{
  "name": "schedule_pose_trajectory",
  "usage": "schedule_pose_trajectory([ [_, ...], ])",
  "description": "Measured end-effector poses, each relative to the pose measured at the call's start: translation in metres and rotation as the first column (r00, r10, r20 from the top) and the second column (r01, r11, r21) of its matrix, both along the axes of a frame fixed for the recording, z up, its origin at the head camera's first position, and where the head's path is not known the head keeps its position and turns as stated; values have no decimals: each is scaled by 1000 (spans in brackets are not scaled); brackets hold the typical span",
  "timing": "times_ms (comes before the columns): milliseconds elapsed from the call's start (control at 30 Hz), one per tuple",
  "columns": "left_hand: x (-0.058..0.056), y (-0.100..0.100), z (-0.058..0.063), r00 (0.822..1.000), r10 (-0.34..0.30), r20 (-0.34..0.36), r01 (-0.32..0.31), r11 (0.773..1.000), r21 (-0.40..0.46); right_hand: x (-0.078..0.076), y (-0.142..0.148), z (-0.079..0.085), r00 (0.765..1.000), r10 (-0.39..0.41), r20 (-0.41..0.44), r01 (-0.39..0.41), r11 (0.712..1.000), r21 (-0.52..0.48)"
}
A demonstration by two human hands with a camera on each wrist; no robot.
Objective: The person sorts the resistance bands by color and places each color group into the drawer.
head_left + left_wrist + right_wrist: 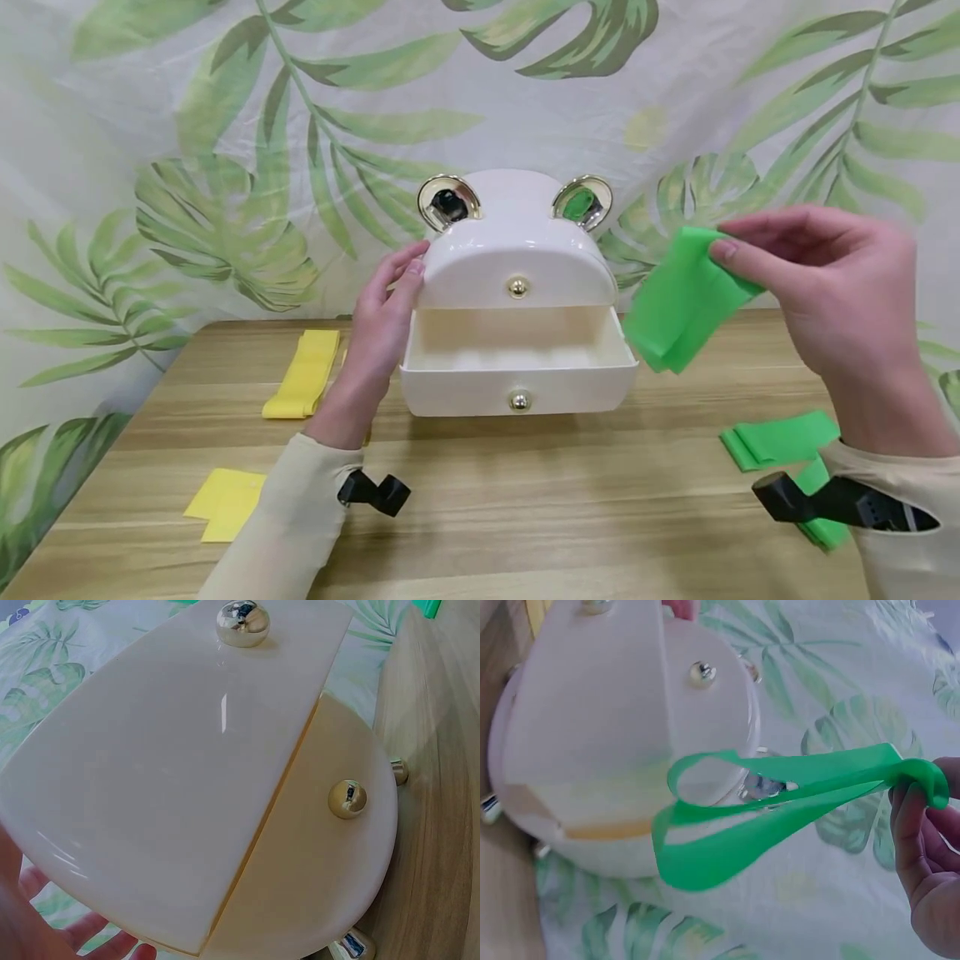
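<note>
A white glossy frog-shaped drawer box (517,200) stands on the table, with gold-rimmed eyes on top. Its lower drawer (517,393) is pulled out and its upper drawer (480,279) is closed. My left hand (382,321) rests against the box's left side; in the left wrist view its fingers (86,930) lie along the edge, partly hidden. To the right of the box, my right hand (840,287) pinches a folded green strip (686,304) between thumb and fingers. The strip (712,862) hangs in loose loops, raised above the table.
More folded green strips (783,437) lie at the right, partly behind the right wrist. Folded yellow strips (303,375) and yellow pieces (228,504) lie on the wooden table (525,517) at the left. A leaf-patterned cloth (360,125) hangs behind.
</note>
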State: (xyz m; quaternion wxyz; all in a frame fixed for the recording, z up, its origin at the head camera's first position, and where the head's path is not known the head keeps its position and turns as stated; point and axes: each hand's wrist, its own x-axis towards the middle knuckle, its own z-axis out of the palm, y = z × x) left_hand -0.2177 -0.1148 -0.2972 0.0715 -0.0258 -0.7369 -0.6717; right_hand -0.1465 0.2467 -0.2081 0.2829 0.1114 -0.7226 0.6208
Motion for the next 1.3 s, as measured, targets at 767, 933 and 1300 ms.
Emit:
schedule_pose_trajectory([
  [767, 0, -1, 0, 1000, 1, -6, -1, 1000, -18, -26, -123, 14, 965, 237, -113, -199, 941, 275],
  [933, -1, 0, 0, 1000, 2, -13, -2, 1000, -13, -27, -140, 7, 967, 240, -89, -205, 934, 294],
  [1300, 0, 0, -1, 1000, -13, -12, 13, 1000, -1, -21, -177, -25, 983, 155, -102, -105, 919, 380],
])
